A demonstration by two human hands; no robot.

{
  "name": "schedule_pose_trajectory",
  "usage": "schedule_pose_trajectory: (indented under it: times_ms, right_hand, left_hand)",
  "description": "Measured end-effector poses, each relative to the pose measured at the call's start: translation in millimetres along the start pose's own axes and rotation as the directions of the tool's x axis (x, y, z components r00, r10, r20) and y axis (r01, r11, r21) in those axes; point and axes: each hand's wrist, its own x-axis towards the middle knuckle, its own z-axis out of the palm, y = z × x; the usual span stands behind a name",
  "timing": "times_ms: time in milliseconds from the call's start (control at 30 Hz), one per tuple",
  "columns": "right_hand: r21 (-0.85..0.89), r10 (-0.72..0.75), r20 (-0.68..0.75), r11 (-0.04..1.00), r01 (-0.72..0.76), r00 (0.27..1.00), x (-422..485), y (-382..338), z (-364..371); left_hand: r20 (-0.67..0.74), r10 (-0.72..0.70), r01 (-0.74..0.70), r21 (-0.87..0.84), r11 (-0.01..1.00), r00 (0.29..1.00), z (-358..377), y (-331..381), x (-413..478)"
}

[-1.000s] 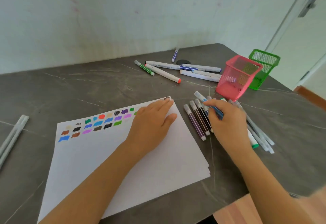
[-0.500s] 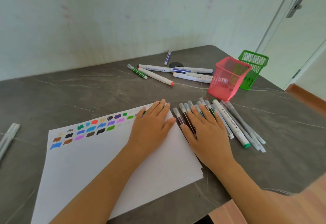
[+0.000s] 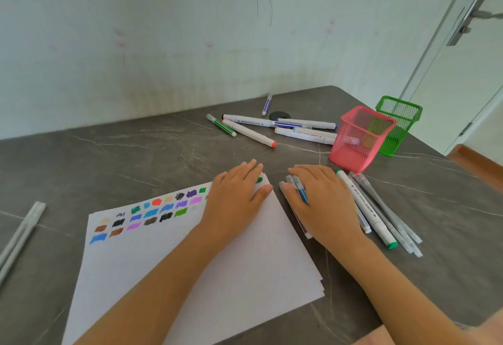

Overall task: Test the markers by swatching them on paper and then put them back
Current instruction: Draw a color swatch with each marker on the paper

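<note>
Two hands laid flat, fingers straight, gripping nothing. Left hand point(image 3: 236, 200) pressing down the far right corner of the paper point(image 3: 245, 263), next to rows of colour swatches point(image 3: 152, 214). Right hand point(image 3: 324, 203) spread over a bunch of markers point(image 3: 290, 181) on the worktop point(image 3: 136, 159), just beside the paper's right edge, with a blue marker point(image 3: 302, 195) peeking out by the thumb. Loose markers point(image 3: 307, 134) lying behind, near the pink mesh pot point(image 3: 359, 138) and green mesh pot point(image 3: 398, 124).
</note>
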Motion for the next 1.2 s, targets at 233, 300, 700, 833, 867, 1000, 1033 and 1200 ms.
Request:
schedule_pose_trajectory:
  times_ms: [233,300,700,833,867,1000,1033,1200]
  right_hand:
    - [-0.022,-0.042,0.133,0.999,0.045,0.990,77,-18,12]
    - [-0.064,-0.028,0.172,0.997,0.040,0.985,95,-22,21]
    - [-0.164,0.005,0.246,0.986,0.036,0.969,147,-32,62]
    - [-0.012,0.081,0.139,0.997,-0.080,0.987,142,-24,54]
    - [0.064,0.110,0.112,0.991,-0.118,0.988,138,-22,51]
    - [0.402,0.179,0.107,0.892,-0.207,0.978,115,-17,34]
    - [0.475,0.186,0.123,0.851,-0.222,0.975,107,-18,27]
    - [0.639,0.166,0.283,0.702,-0.315,0.945,73,-23,-8]
  left_hand:
    - [-0.119,-0.055,0.066,0.092,0.994,0.991,-18,-25,33]
    - [-0.147,-0.067,0.083,0.108,0.991,0.987,-20,-30,36]
    - [-0.149,-0.102,0.115,0.086,0.990,0.984,-9,-50,39]
    - [-0.156,-0.110,0.120,0.053,0.991,0.982,-9,-51,38]
    - [-0.162,-0.115,0.123,0.043,0.991,0.980,-10,-51,38]
    - [-0.206,-0.126,0.132,0.011,0.991,0.970,-13,-52,35]
    - [-0.218,-0.137,0.137,-0.014,0.990,0.966,-15,-53,33]
    - [-0.279,-0.166,0.148,-0.087,0.985,0.946,-35,-58,13]
